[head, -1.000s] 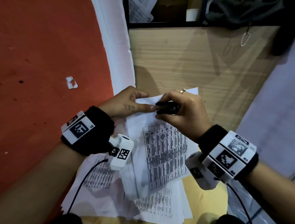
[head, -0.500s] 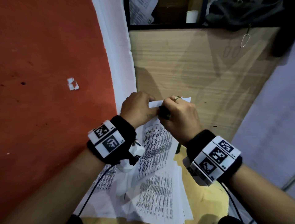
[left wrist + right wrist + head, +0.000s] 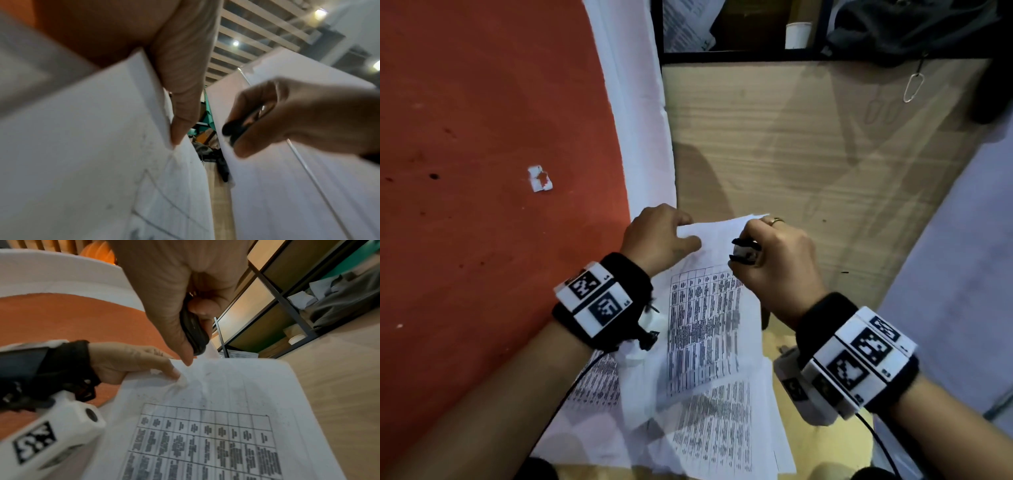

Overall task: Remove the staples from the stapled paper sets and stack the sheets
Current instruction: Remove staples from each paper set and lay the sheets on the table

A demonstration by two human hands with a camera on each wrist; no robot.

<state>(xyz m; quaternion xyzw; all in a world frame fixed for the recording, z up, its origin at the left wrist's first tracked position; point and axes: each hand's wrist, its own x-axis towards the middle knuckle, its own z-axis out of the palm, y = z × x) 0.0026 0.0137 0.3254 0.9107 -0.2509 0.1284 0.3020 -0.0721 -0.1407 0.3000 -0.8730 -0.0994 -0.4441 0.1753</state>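
Paper is what both your hands are busy with. Your left hand [image 3: 659,236] pinches the top left corner of the paper set [image 3: 705,308], with the thumb [image 3: 180,104] pressed on the front of the page. You can see the page crinkle a little right by that thumb in the right wrist view. Your right hand [image 3: 774,260] is curled tight around a small black staple remover [image 3: 744,251]. The tool's tip sits at the top edge of the same paper set, just beside your left thumb. Your two hands are close together but not touching. A ring [image 3: 777,221] shows on one finger of your right hand.

The paper set is lifted at the top and hangs down toward you. It has a table of dark print on the front. Its lower part lies over a messy pile of loose sheets [image 3: 722,435] near your body. I cannot tell if a staple is there, because it is too small to see.

The pile lies partly on a wooden table [image 3: 808,154] and partly on an orange floor [image 3: 482,137]. A small torn scrap of paper [image 3: 539,178] lies on the orange floor, well apart from your hands. A white cup [image 3: 798,34] stands on a dark shelf at the far end of the table.
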